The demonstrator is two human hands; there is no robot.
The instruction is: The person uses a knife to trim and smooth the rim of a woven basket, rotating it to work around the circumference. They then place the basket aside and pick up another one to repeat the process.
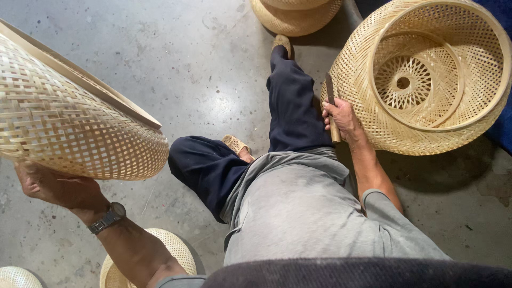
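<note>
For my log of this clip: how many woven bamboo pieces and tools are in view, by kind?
Woven bamboo shades or baskets: 5 (held at left, large one at right, top, bottom, bottom-left corner)
Knife in right hand: 1
Total: 6

Pale straw weave against grey concrete

The woven shade (80, 128) is pale straw in a herringbone plait, loosening to an open check at its rim; the round basket (426, 74) is the same honey-cream (with a starburst lattice at its centre). The trousers (290, 101) are navy, the shirt (298, 213) plain grey, the floor (186, 64) speckled grey, the wristwatch (109, 217) dull metal-grey.
</note>
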